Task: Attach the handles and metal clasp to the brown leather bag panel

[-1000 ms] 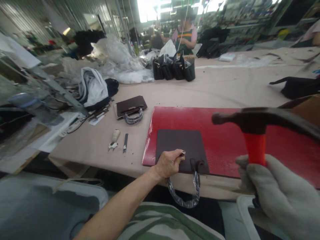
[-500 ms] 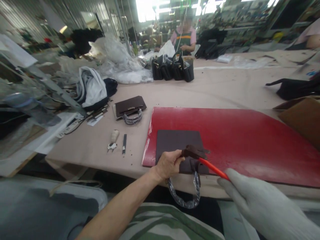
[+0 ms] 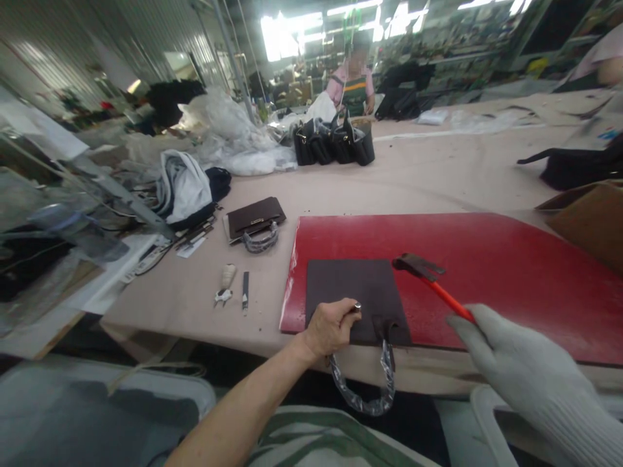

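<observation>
My bare left hand is closed around a metal punch, of which only the shiny top end shows. It rests on a dark brown leather panel whose plastic-wrapped handle hangs over the table's front edge. In a white glove, my right hand grips the orange-red shaft of a claw hammer. The hammer's head is raised to the upper right of the punch, apart from it. Under the panel lies a red board.
Left of the board lie cutting pliers, a flat dark strip-like tool and another brown bag piece. Several black bags stand farther back, before a co-worker. A brown box-like thing is at the right.
The hammer has moved up and right, away from my left hand, so the punch's top now shows. My left hand stays on the panel. The whole view has shifted slightly.
</observation>
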{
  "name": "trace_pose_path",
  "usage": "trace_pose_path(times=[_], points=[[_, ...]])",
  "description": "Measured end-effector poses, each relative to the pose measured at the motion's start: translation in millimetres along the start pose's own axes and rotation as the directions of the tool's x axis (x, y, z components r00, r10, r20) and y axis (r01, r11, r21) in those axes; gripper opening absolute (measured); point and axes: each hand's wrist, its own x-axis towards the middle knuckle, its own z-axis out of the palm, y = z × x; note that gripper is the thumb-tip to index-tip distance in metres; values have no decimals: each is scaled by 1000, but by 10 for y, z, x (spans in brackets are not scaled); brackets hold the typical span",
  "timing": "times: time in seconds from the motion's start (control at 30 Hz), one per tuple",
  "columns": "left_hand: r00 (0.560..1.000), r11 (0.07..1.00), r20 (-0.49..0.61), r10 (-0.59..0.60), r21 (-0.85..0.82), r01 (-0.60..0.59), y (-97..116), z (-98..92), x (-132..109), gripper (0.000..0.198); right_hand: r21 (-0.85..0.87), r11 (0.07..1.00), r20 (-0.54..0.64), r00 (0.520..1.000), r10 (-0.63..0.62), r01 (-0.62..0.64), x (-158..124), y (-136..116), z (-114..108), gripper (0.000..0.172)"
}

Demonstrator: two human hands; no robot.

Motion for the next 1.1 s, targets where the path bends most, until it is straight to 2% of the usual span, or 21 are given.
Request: trace_pose_path(times=[0.07, 0.17, 0.3, 0.4, 0.47, 0.53, 0.57, 0.6, 0.63, 0.7, 0.77, 0.83, 0.9, 0.97, 1.03, 1.1], points=[[1000, 1000, -3, 1, -4, -1, 15, -15, -1, 11, -123, 991, 17, 998, 61, -58, 108, 108, 95, 34], [1000, 1000, 4, 3, 3, -3, 31, -38, -8, 11, -203, 979, 3, 1000, 2, -2, 180, 146, 310, 40], [1000, 1000, 24, -20, -10, 20, 73, -38, -18, 13, -26, 988, -123, 980, -156, 153, 64, -130, 658, 45], [991, 981, 11, -133, -139, 133, 111, -21, 5, 11, 119, 945, -65, 952, -298, 304, -59, -408, 868, 44], [948, 901, -89, -305, -348, 257, 97, -62, 50, 15, 139, 931, -40, 941, -336, 338, -109, -512, 957, 43], [840, 790, -243, -485, -534, 302, 22, -197, 117, 24, 139, 936, -28, 946, -322, 322, -134, -539, 1002, 43], [782, 767, -311, -540, -565, 305, -38, -305, 151, 28, 143, 938, -21, 949, -316, 315, -139, -535, 1010, 44], [742, 783, -373, -557, -533, 321, -111, -437, 180, 30, 148, 937, -16, 949, -316, 315, -141, -526, 1012, 44], [729, 820, -411, -547, -437, 369, -190, -585, 201, 31, 151, 936, -19, 948, -319, 318, -141, -518, 1010, 45], [723, 852, -488, -489, -93, 515, -355, -887, 207, 27, 152, 935, -36, 947, -319, 321, -135, -515, 1003, 45], [711, 725, -547, -443, 248, 643, -503, -1123, 161, 24, 147, 937, -53, 949, -311, 316, -121, -530, 1000, 46], [716, 577, -533, -450, 439, 689, -619, -1229, 79, 27, 138, 941, -51, 951, -305, 309, -110, -547, 1002, 48], [750, 546, -473, -462, 515, 661, -688, -1192, -20, 32, 132, 944, -41, 953, -299, 302, -125, -550, 1003, 52], [792, 597, -452, -410, 524, 608, -672, -1050, -137, 33, 136, 944, -34, 954, -299, 301, -188, -543, 992, 54], [817, 672, -473, -330, 489, 556, -537, -864, -287, 32, 157, 934, -53, 948, -315, 320, -295, -545, 974, 55], [834, 748, -474, -282, 436, 500, -299, -678, -472, 29, 208, 905, -111, 928, -355, 371, -385, -574, 981, 56]])
